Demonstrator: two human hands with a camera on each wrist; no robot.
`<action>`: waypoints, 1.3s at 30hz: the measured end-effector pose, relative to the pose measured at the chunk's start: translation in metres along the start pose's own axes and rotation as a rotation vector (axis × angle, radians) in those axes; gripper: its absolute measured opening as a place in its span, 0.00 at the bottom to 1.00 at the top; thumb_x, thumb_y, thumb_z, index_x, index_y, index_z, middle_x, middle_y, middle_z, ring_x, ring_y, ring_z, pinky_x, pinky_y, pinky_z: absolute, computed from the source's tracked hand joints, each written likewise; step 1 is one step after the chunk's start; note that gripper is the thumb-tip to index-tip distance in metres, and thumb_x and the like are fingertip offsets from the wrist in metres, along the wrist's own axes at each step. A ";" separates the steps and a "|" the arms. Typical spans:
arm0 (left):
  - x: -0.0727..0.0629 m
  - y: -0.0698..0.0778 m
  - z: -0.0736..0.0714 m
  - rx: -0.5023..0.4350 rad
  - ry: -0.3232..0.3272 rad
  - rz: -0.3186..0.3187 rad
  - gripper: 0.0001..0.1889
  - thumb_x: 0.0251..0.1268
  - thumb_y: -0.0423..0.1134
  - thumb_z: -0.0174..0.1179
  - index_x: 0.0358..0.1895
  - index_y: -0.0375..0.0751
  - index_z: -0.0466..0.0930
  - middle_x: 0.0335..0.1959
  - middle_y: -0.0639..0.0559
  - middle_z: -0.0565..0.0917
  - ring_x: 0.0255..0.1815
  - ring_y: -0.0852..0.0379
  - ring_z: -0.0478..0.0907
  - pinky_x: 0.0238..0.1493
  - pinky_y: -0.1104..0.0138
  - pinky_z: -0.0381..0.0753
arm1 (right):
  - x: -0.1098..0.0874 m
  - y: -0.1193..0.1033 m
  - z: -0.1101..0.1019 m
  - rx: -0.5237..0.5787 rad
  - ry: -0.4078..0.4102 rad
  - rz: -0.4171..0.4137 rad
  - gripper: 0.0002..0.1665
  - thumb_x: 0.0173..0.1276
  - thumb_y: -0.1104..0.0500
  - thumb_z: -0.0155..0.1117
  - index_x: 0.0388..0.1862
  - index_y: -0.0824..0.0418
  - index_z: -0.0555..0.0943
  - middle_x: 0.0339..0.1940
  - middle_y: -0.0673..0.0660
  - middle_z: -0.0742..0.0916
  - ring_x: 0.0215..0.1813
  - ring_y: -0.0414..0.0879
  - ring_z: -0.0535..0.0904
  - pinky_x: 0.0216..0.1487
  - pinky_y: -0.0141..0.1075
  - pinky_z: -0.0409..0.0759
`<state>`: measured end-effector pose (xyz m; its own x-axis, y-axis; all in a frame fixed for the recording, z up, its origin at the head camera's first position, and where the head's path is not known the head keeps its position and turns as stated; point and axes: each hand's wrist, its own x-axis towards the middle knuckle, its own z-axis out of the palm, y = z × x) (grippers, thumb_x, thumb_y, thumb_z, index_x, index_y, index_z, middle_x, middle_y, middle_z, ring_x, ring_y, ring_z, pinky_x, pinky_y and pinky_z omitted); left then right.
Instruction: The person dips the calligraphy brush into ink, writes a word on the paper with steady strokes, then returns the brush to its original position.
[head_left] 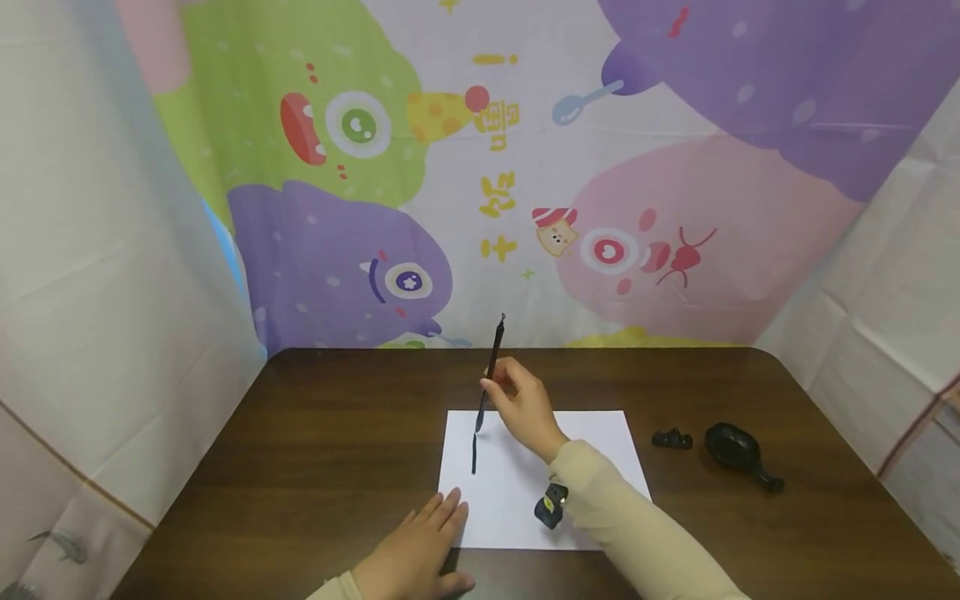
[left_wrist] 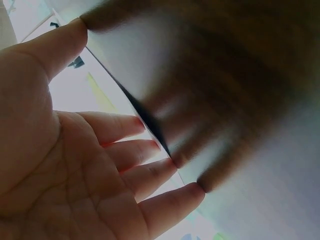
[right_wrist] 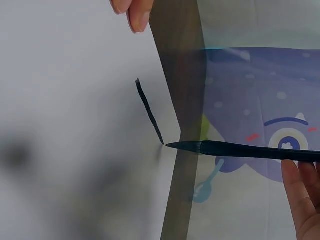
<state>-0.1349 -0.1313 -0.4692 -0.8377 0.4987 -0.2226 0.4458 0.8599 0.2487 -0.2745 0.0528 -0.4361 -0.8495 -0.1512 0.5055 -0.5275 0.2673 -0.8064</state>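
A sheet of white paper (head_left: pixel 525 500) lies on the brown table, bearing one short black stroke (head_left: pixel 474 455) near its left side. My right hand (head_left: pixel 522 407) pinches a dark writing brush (head_left: pixel 492 367) by its handle, held nearly upright. In the right wrist view the tip of the brush (right_wrist: pixel 185 145) is right at the top end of the stroke (right_wrist: pixel 150 112). My left hand (head_left: pixel 420 542) rests flat at the paper's lower left corner, fingers straight and spread. The left wrist view shows its palm side (left_wrist: pixel 90 165) with the fingertips against the surface.
Right of the paper, a small black brush rest (head_left: pixel 672 438) sits on the table (head_left: pixel 315 450). Beside it stands a black dish with a handle (head_left: pixel 733 447). A cartoon-printed curtain (head_left: pixel 465 292) hangs along the table's far edge, with pale cloth (head_left: pixel 112 250) on both sides.
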 end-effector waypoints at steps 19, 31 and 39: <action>0.001 0.000 0.000 -0.004 -0.020 -0.007 0.46 0.55 0.64 0.64 0.72 0.37 0.64 0.76 0.39 0.62 0.75 0.37 0.61 0.65 0.39 0.68 | -0.005 0.005 -0.001 -0.054 -0.020 -0.044 0.06 0.70 0.60 0.63 0.43 0.60 0.79 0.36 0.55 0.84 0.42 0.46 0.81 0.40 0.31 0.83; 0.000 0.000 0.000 -0.001 -0.004 0.005 0.47 0.55 0.63 0.65 0.72 0.37 0.64 0.76 0.39 0.62 0.75 0.37 0.61 0.65 0.39 0.69 | -0.008 0.005 -0.003 -0.036 -0.054 -0.030 0.08 0.70 0.61 0.63 0.44 0.64 0.79 0.35 0.56 0.84 0.41 0.46 0.82 0.39 0.30 0.85; 0.001 0.000 -0.001 -0.017 -0.031 -0.015 0.47 0.55 0.65 0.64 0.73 0.38 0.64 0.77 0.40 0.61 0.75 0.37 0.60 0.65 0.39 0.68 | -0.010 0.005 -0.006 -0.101 -0.065 -0.032 0.06 0.70 0.59 0.63 0.43 0.59 0.79 0.36 0.54 0.85 0.41 0.44 0.82 0.41 0.31 0.83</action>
<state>-0.1363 -0.1306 -0.4687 -0.8341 0.4888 -0.2556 0.4272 0.8656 0.2613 -0.2686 0.0610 -0.4434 -0.8328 -0.2220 0.5071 -0.5534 0.3552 -0.7534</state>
